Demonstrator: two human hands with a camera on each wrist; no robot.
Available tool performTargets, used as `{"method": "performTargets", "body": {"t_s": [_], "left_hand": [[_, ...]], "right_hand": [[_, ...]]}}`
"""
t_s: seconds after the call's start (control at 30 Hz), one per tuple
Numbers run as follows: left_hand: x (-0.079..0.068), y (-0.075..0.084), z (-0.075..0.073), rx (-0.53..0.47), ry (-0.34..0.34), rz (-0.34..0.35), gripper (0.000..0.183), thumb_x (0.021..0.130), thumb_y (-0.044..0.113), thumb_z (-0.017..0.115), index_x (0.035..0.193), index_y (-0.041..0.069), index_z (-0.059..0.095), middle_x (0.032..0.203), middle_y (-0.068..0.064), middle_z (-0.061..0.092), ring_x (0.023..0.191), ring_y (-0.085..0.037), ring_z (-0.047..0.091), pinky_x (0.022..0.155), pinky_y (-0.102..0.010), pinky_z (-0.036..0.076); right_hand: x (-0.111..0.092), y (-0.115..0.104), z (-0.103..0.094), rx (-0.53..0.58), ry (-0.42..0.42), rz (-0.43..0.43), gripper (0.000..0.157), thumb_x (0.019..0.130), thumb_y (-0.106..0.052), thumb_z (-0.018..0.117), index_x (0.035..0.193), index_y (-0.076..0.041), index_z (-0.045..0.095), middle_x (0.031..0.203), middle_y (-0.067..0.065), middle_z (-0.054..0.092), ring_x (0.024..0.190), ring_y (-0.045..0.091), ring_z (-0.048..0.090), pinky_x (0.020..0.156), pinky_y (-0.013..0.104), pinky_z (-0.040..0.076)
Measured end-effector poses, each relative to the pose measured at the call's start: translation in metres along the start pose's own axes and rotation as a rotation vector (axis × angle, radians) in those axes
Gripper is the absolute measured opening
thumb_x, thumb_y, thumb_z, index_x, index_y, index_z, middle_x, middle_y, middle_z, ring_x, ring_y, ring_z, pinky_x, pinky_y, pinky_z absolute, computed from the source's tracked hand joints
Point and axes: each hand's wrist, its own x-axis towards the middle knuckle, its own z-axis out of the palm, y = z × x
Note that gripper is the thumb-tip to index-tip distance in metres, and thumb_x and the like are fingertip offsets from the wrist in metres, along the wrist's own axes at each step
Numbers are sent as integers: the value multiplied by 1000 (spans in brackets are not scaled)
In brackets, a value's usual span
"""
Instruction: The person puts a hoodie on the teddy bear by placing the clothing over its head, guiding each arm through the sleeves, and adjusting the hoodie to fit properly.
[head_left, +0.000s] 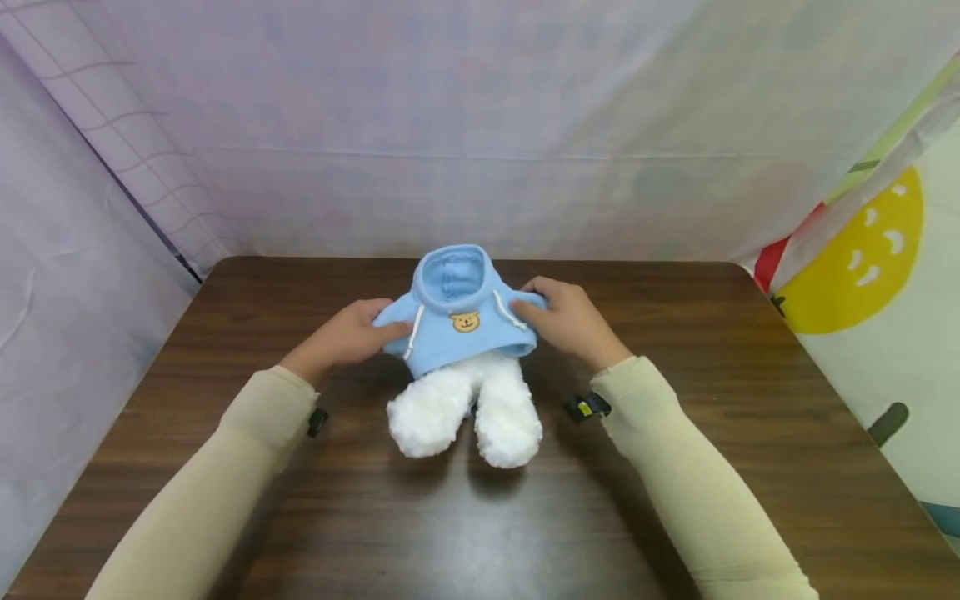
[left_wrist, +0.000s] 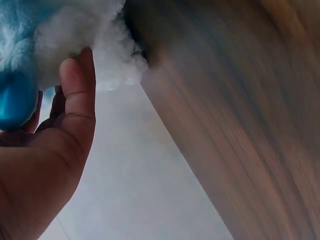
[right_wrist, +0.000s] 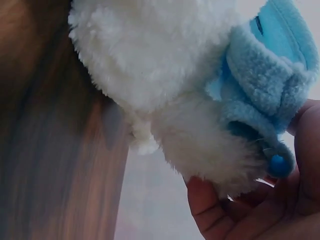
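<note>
Pale, faintly patterned cloth (head_left: 465, 100) hangs beyond the far edge of a dark wood-grain surface (head_left: 712, 350), with a big yellow shape (head_left: 862, 258) on the cloth past the right edge. Near the middle of that far edge sits a small light-blue hoodie (head_left: 442, 340), its round neck opening (head_left: 453, 279) turned up and a smiling bear patch (head_left: 465, 322) on the chest between two white drawstrings (head_left: 414, 332). Below its hem come the fluffy white legs of a plush toy (head_left: 508, 412), spread a little apart and pointing toward the near edge.

Both hands are closed on the hoodie, one at each side: the left hand (head_left: 352, 335) pinches the sleeve nearer the left edge, thumb on top, and the right hand (head_left: 576, 321) grips the opposite sleeve the same way. Seen from the wrists, white fur also lies against the fingers — how much of it is held, I can't tell. Cream sleeves (head_left: 697, 483) cover both forearms, a small black device (head_left: 587, 407) by the right wrist.
</note>
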Motion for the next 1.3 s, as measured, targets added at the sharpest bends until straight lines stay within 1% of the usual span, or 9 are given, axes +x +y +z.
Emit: {"method": "performTargets", "body": {"t_s": [0.1,0.27,0.5,0.67,0.83,0.97,1.07,1.2,1.3], "left_hand": [[-4,5,11,0,-13,26,25,98,30,61,102,6,65,78,-4,60,76,-20,54,68,-35,47],[-13,13,26,8,-50,37,22,97,31,63,96,10,64,75,-3,58,72,-19,53,64,-35,46],[-25,19,32,8,-89,58,20,96,30,65,92,11,63,74,-3,57,70,-18,52,64,-34,46],[-23,16,29,-1,-117,58,20,97,29,64,94,10,63,76,-4,59,72,-19,54,66,-35,47],[-20,15,24,15,-119,60,20,97,29,64,99,9,63,80,-4,59,74,-19,54,67,-34,48],[-19,19,21,0,-91,94,19,97,29,65,99,10,64,78,-5,58,70,-20,53,63,-34,47],[-18,23,19,3,-65,109,21,96,29,66,99,9,67,77,-6,59,68,-20,53,61,-34,46],[-14,26,17,40,-27,103,24,94,31,69,104,8,69,85,-4,63,75,-19,55,64,-33,48],[-13,28,18,47,-5,112,24,93,28,71,105,8,68,89,-5,64,78,-19,57,66,-33,49]], "right_hand": [[-14,5,-6,-15,-8,-11,30,98,-40,61,108,-12,66,84,5,65,66,21,56,59,37,48],[-35,13,-16,-14,-38,20,31,98,-44,61,108,-15,67,81,3,65,64,21,55,58,38,47],[-52,14,-19,-51,-69,-19,25,98,-38,62,101,-14,68,72,3,60,58,20,51,55,36,46],[-53,13,-19,-59,-78,-29,25,98,-38,62,100,-14,68,72,2,60,58,19,51,54,36,46],[-50,11,-21,-72,-90,-65,22,98,-34,63,96,-13,69,80,2,61,64,19,54,58,36,48],[-48,4,-27,-87,-105,-107,16,98,-28,64,93,-13,69,83,2,61,68,19,55,60,36,48],[-45,-1,-32,-101,-120,-119,15,97,-26,64,97,-12,69,84,2,63,68,19,57,61,36,49],[-38,-6,-36,-124,-152,-120,19,97,-27,64,108,-12,68,95,2,67,75,17,61,66,34,52],[-33,-8,-36,-142,-170,-144,16,97,-24,65,107,-12,67,96,2,67,77,16,60,67,34,52]]}}
